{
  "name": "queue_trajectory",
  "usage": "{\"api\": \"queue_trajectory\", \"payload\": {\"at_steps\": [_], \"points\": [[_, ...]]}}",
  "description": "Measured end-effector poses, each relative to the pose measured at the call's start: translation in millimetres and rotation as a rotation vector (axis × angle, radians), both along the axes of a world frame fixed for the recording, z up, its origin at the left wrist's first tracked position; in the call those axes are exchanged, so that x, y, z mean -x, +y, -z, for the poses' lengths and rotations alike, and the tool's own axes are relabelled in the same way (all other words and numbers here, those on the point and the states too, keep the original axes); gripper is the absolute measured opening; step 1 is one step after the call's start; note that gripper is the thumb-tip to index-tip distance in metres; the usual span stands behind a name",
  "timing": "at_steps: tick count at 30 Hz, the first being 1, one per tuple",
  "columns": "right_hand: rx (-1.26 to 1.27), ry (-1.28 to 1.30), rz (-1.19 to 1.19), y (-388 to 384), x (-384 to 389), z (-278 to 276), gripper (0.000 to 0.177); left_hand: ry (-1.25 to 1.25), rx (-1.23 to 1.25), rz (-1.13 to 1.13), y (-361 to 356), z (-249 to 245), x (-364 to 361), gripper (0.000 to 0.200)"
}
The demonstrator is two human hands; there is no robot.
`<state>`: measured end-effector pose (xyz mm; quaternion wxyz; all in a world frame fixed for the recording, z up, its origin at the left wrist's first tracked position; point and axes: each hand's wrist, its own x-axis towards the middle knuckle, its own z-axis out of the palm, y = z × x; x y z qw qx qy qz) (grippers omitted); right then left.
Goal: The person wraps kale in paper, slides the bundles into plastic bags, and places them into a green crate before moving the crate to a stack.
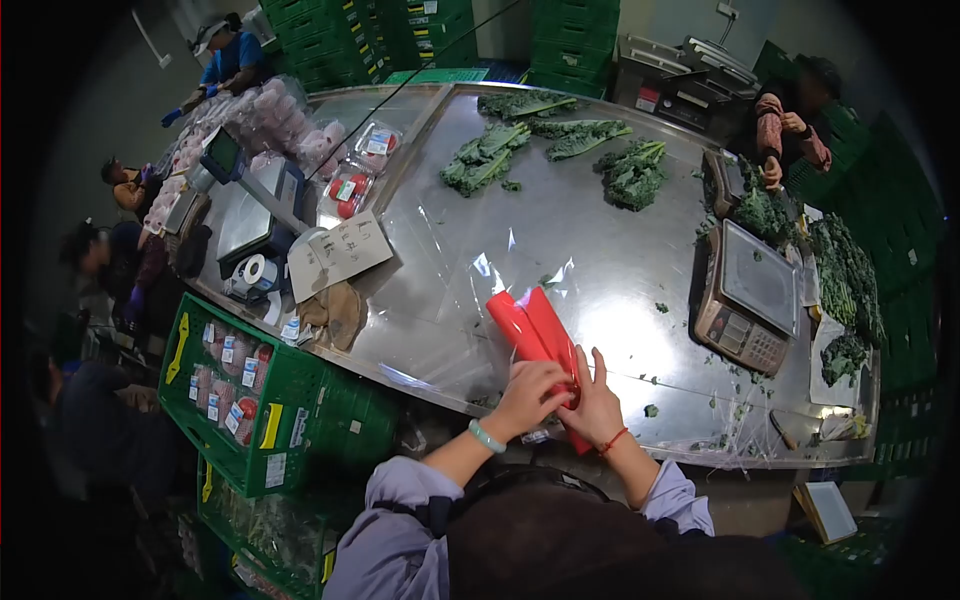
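A long red plastic piece [533, 327], folded like a sleeve or bag, lies on the steel table [450, 310] and points away from me. Both hands grip its near end. My left hand [529, 393], with a pale green bracelet on the wrist, is closed over it from the left. Pressed against it from the right is my right hand [594, 402], which has a red string at the wrist. A clear plastic sheet [520, 262] lies on the table just beyond the red piece.
Bunches of kale [560, 150] lie at the far side, more kale [845, 285] at the right. A scale [748, 296] stands right of my hands. Handwritten paper [338, 254], label printer [252, 222], packed trays [350, 185] and green crates [255, 400] sit left. Other people work at the table's edges.
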<state>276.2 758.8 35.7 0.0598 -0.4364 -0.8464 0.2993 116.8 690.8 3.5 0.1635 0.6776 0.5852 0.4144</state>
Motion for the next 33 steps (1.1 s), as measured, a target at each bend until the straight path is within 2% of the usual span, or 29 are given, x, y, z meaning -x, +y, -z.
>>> {"api": "queue_trajectory", "payload": {"at_steps": [1,2,5,7,8,9,11,12,13,15,16,18,19,21,23,25,26,27,29,30,32,33], "points": [[-0.009,0.010,-0.002,4,-5,1,0.107,0.010,-0.009,-0.002,-7,3,-11,0.041],[-0.022,0.027,0.011,5,-11,2,0.106,-0.065,-0.041,-0.253,-16,8,-21,0.060],[-0.036,0.087,0.037,6,-24,18,0.105,-0.076,0.083,-0.496,-35,51,-40,0.103],[-0.021,0.191,0.007,6,-25,25,0.107,-0.810,0.434,-0.348,-26,81,-40,0.096],[-0.009,0.188,0.016,6,-22,25,0.105,-0.492,0.531,-0.358,-18,51,-38,0.090],[-0.015,0.189,0.017,12,-18,25,0.105,-0.492,0.525,-0.355,-17,60,-40,0.090],[-0.011,0.157,0.118,28,-5,34,0.101,-0.623,0.645,-0.148,-18,85,-45,0.086],[-0.078,0.233,0.175,37,2,45,0.078,-0.675,0.599,-0.043,-20,75,-50,0.087],[-0.079,0.232,0.183,42,3,54,0.078,-0.673,0.602,-0.036,-21,64,-48,0.087],[-0.096,0.501,-0.035,62,8,60,0.051,-1.025,0.492,-0.103,-11,31,-25,0.088],[0.020,0.537,0.044,61,16,25,0.032,-0.880,0.529,-0.128,-3,1,-4,0.090],[-0.152,0.348,0.022,83,31,-23,0.020,-0.991,0.381,-0.048,17,-5,28,0.087],[-0.279,0.250,-0.030,100,41,-36,0.018,-0.998,0.339,0.001,30,-22,43,0.085],[-0.492,0.210,-0.131,128,56,-69,0.017,-1.009,0.332,0.179,47,-78,67,0.079],[-0.559,0.412,-0.123,121,56,-159,0.017,-1.009,0.297,0.245,46,-147,76,0.072],[-0.559,0.276,-0.181,119,52,-216,0.014,-1.056,0.137,0.573,46,-176,84,0.068],[-0.567,0.270,-0.168,113,53,-230,0.014,-1.086,0.077,0.607,53,-183,87,0.063],[-0.605,0.406,-0.263,107,57,-243,0.017,-1.082,0.074,0.634,53,-190,89,0.063],[-0.394,0.289,-0.527,98,58,-249,0.031,-1.131,0.146,0.501,51,-194,92,0.061],[-0.464,0.176,-0.656,105,63,-217,0.026,-1.084,0.125,0.533,54,-179,96,0.059],[-0.334,0.012,-0.657,117,72,-174,0.020,-1.045,0.098,0.406,45,-158,99,0.063],[-0.309,0.002,-0.640,115,74,-166,0.020,-0.873,-0.080,0.398,40,-134,113,0.071]]}}
